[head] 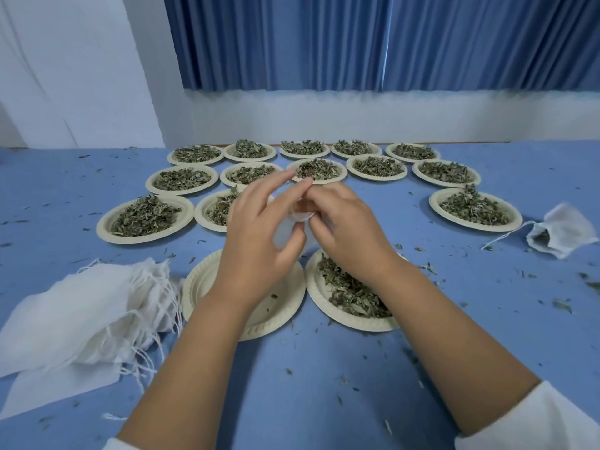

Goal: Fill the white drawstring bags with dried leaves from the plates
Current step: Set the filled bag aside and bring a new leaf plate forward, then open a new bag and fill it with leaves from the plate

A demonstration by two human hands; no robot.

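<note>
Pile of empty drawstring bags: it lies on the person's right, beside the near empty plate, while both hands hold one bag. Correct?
No: the head view shows the pile of empty drawstring bags on the person's left, beside the near empty plate. As stated, the left hand and right hand do hold one bag.

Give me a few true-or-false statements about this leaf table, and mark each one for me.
1. The left hand and right hand hold a small white bag between them. True.
2. The pile of empty bags lies on the person's right. False: it lies on the left.
3. The near left plate is heaped with leaves. False: it holds only crumbs.
4. A bag with leaves in it lies alone at the right. True.
</note>
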